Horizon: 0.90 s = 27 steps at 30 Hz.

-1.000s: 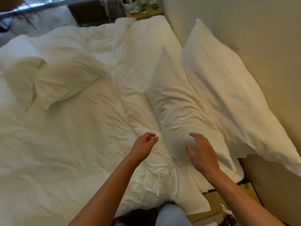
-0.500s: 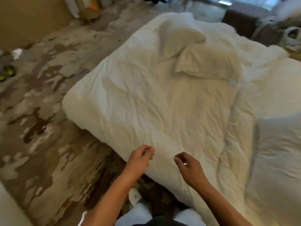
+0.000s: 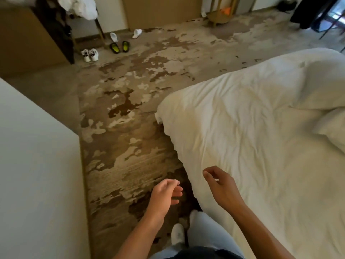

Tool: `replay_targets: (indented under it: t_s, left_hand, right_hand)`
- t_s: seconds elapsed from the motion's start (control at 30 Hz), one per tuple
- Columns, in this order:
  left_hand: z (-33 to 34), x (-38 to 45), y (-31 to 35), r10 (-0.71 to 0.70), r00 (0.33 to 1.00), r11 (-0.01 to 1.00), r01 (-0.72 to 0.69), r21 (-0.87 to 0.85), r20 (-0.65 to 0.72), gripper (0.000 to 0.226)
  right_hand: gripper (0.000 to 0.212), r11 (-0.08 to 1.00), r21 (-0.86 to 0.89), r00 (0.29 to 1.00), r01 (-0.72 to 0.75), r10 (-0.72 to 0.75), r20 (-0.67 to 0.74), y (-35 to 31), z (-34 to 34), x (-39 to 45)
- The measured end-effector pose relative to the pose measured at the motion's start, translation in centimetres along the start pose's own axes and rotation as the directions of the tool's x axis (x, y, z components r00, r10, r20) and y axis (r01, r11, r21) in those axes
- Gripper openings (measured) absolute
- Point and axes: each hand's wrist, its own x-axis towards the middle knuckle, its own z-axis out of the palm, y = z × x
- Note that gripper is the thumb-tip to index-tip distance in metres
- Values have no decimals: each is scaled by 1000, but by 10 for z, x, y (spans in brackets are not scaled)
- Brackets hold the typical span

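The white duvet covers the bed on the right. Its corner hangs over the patterned carpet, and its near side edge runs down toward the person's legs. The right hand hovers just above that edge, fingers loosely curled and holding nothing. The left hand is over the carpet just beside the bed, relaxed and empty too. A pale wall closes in the left side, leaving a carpet lane between wall and bed. White sneakers lie well apart, at the far end.

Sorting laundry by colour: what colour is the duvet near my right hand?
The duvet is plain white, no pattern; seen best in the head view.
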Motion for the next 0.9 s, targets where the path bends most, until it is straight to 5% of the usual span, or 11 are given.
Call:
replay_targets:
  t_s: [0.43, 0.9]
  left_hand:
    - [-59, 188, 194, 163, 984, 986, -165, -22, -74, 26]
    - [-243, 417, 330, 47, 974, 989, -77, -127, -223, 22]
  right_hand:
    - [12, 999, -12, 995, -46, 46, 90, -63, 42, 220]
    - [11, 983, 22, 962, 184, -185, 200, -328, 145, 561]
